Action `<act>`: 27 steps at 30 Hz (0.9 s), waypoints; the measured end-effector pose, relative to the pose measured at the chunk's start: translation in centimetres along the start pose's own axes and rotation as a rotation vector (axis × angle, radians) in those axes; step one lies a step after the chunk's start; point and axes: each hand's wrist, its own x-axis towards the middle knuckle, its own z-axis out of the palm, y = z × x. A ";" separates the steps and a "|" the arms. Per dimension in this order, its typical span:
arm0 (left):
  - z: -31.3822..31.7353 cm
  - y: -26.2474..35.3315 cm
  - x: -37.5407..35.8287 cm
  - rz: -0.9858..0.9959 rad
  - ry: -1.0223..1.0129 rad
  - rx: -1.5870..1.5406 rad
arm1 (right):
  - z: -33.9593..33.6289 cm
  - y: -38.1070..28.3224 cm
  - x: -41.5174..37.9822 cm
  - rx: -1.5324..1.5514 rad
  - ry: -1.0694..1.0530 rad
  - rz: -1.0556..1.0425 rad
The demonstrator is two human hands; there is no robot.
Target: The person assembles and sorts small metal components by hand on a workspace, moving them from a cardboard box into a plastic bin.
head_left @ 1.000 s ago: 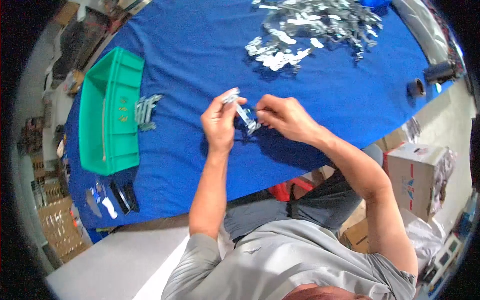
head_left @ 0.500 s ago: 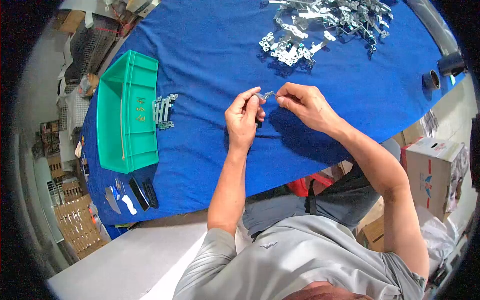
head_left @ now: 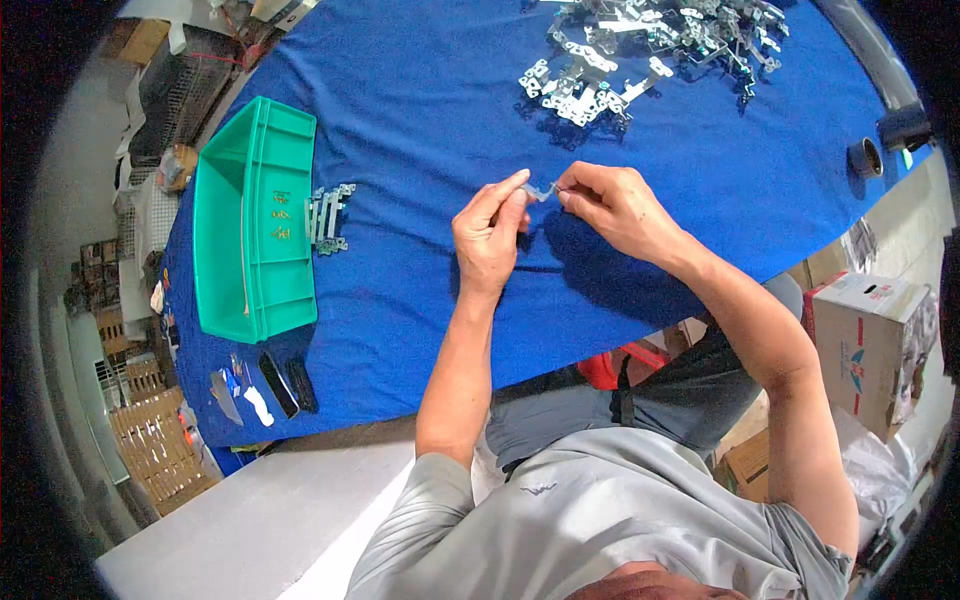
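Between my two hands, above the blue cloth [head_left: 420,130], is a small bent metal bracket [head_left: 543,193]. My left hand [head_left: 488,235] is closed on its left end, thumb against fingers. With thumb and forefinger, my right hand [head_left: 610,205] pinches the bracket's right end. The fingers hide part of the piece. At the far right of the table lies a pile of similar metal brackets [head_left: 690,40], with a smaller cluster [head_left: 580,100] in front of it. Several long brackets [head_left: 325,220] lie side by side to the left of my hands.
A green plastic bin [head_left: 285,290] stands on the left of the table. Near the front left edge lie a black case [head_left: 278,385], a blade-like tool [head_left: 225,397] and a white item [head_left: 258,406]. A dark roll [head_left: 864,158] sits at the right edge. A cardboard box [head_left: 860,340] stands beyond it.
The bracket between my fingers has turned slightly, and its bent shape shows more clearly. My left fingers have straightened a little. The things on the table look unchanged.
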 end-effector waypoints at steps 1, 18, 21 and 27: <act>0.0 0.1 0.1 0.084 -0.019 0.104 | -0.2 -0.4 0.0 -0.031 0.005 0.004; 0.7 0.5 0.2 0.292 0.043 0.338 | -0.9 0.6 0.7 0.486 -0.168 0.249; 0.7 0.8 0.3 0.345 0.000 0.394 | -0.9 0.4 0.8 0.497 -0.159 0.287; 0.9 1.1 0.2 0.379 -0.032 0.398 | -0.5 1.5 0.8 0.379 -0.048 0.129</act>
